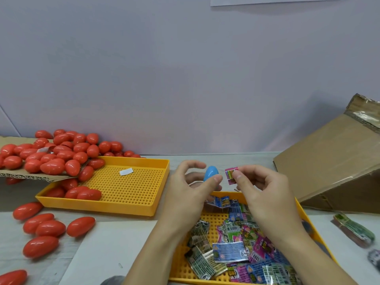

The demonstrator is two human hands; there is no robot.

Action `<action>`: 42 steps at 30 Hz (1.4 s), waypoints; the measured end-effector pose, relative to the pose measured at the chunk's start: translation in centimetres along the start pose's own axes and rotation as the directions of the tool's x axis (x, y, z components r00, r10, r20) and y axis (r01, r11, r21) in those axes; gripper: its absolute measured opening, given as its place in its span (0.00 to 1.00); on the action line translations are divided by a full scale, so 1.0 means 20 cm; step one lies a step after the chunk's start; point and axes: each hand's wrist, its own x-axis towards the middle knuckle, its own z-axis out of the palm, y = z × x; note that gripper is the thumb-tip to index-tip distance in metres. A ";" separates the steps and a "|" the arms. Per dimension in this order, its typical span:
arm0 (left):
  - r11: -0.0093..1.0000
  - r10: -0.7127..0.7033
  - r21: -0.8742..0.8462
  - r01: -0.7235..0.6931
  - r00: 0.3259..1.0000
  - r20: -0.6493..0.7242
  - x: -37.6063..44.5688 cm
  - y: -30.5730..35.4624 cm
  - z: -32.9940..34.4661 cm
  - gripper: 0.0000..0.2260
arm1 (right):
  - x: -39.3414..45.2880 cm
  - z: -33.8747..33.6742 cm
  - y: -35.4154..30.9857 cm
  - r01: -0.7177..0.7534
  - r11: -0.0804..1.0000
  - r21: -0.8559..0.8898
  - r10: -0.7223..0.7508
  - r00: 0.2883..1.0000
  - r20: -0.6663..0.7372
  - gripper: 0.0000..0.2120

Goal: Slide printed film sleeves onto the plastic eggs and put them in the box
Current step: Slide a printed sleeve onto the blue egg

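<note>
I was still early in the job. My left hand (pixel 191 182) held 1 blue egg (pixel 210 173) clamped in its fingers above the near tray (pixel 306 214) of loose sleeves (pixel 236 243), and my right hand (pixel 265 188) pinched a pink sleeve (pixel 231 175) just beside it, not yet on. The many red eggs (pixel 57 153) lay bare on the worktop (pixel 115 239) and far tray (pixel 131 188); I saw none sleeved, and the cardboard box (pixel 333 165) showed nothing inside.
</note>
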 end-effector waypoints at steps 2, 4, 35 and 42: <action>0.999 -0.029 -0.021 0.029 0.999 -0.028 0.01 -0.01 0.00 0.08 | 0.00 0.00 0.00 -0.024 0.999 0.036 0.024 1.000 -0.011 0.05; 0.992 -0.079 -0.104 0.075 0.996 -0.036 0.01 -0.01 0.00 0.06 | 0.01 0.00 0.01 -0.049 0.997 0.061 0.051 0.998 -0.024 0.05; 0.965 -0.048 -0.251 0.078 0.991 0.123 0.01 -0.02 -0.01 0.16 | 0.00 -0.02 -0.03 -0.048 0.986 0.158 0.030 0.993 0.115 0.06; 0.995 0.074 -0.080 -0.062 0.985 0.157 0.00 -0.03 -0.02 0.13 | 0.00 -0.01 -0.04 -0.110 0.982 0.154 0.094 0.990 0.107 0.08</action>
